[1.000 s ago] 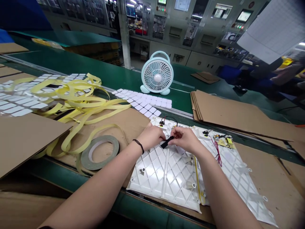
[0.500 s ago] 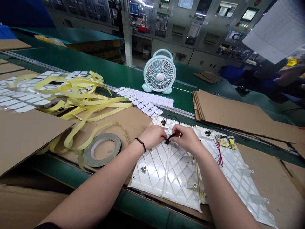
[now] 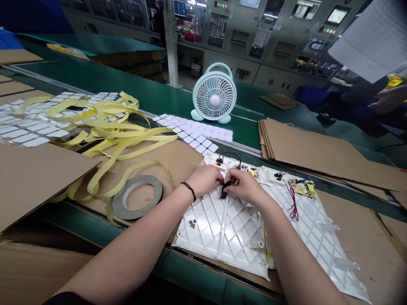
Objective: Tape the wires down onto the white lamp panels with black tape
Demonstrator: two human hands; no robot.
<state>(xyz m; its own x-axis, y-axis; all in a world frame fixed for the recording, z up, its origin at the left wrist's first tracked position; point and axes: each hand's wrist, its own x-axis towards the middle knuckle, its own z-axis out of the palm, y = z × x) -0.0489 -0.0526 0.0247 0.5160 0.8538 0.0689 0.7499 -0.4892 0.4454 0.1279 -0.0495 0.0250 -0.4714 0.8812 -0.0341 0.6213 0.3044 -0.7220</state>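
Note:
A white plastic panel with diagonal ribs lies before me. Near its far end, my right hand pinches a short, soft black strip, which bends down toward the ribs. Close beside it, my left hand has its fingers drawn together at the panel; their tips are partly hidden, so I cannot make out what they hold. Just beyond the hands, a small black connector with thin wires sits on the panel. A second white panel lies to the right, carrying a circuit board and red wires.
Left of the panel lies a grey-green tape roll near tangled yellow strips. White pad sheets and a light-blue fan stand beyond. Cardboard sheets are stacked at right; another cardboard sheet juts in from the left.
My right hand has shifted slightly left, closer to my left hand. The black strip now hangs more upright, and more of the parts behind the right hand show.

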